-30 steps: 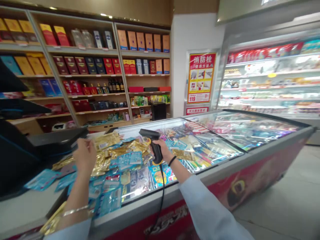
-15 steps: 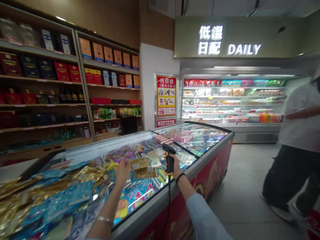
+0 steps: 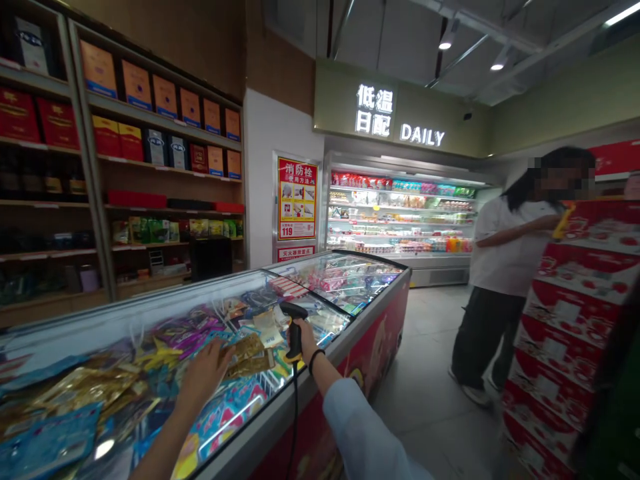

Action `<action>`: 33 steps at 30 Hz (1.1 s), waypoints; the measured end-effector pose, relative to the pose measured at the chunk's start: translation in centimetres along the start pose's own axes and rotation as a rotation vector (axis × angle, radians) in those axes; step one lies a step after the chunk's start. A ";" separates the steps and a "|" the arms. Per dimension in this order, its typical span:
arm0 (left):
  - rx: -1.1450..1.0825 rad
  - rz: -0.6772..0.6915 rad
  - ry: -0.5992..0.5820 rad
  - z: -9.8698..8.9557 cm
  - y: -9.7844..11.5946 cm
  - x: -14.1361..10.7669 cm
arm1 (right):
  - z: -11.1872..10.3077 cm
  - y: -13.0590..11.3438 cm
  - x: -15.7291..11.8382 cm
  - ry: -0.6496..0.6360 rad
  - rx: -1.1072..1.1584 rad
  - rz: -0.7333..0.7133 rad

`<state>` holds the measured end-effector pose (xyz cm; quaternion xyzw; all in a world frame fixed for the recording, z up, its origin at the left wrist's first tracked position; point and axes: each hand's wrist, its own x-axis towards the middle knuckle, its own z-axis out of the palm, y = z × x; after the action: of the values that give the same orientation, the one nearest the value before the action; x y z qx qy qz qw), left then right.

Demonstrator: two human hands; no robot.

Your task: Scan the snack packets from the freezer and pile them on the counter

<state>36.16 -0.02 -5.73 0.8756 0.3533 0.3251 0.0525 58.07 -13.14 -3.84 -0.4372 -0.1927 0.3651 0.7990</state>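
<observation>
My left hand [image 3: 203,377] lies open, palm down and fingers stretched, just beside a gold packet [image 3: 246,355] on the glass lid of the chest freezer [image 3: 381,295]; the flat lid seems to serve as a counter for the foil packets [image 3: 85,393] spread across it. My right hand [image 3: 310,345] is closed round the handle of a corded barcode scanner [image 3: 296,337], with the scanner's head above my fist, so my grip leaves its nose free. The cord [image 3: 295,420] drops over the freezer's edge, clear of the packets. Beyond the freezer, a person [image 3: 500,267] stands beside a stack of red cartons [image 3: 560,320], and a lit chiller [image 3: 400,220] lines the far wall.
</observation>
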 end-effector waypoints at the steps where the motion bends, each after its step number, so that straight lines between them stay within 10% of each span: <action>1: -0.019 -0.002 -0.040 0.1 -0.1 0.0 | 0.0 0.0 0.0 -0.003 -0.013 -0.006; 33: -0.098 0.005 -0.171 -0.1 -0.3 -0.8 | -0.4 0.4 0.7 -0.015 -0.021 -0.013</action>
<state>35.49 -0.36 -6.19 0.8973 0.3291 0.2665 0.1245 58.67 -12.68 -4.43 -0.4417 -0.2056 0.3612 0.7951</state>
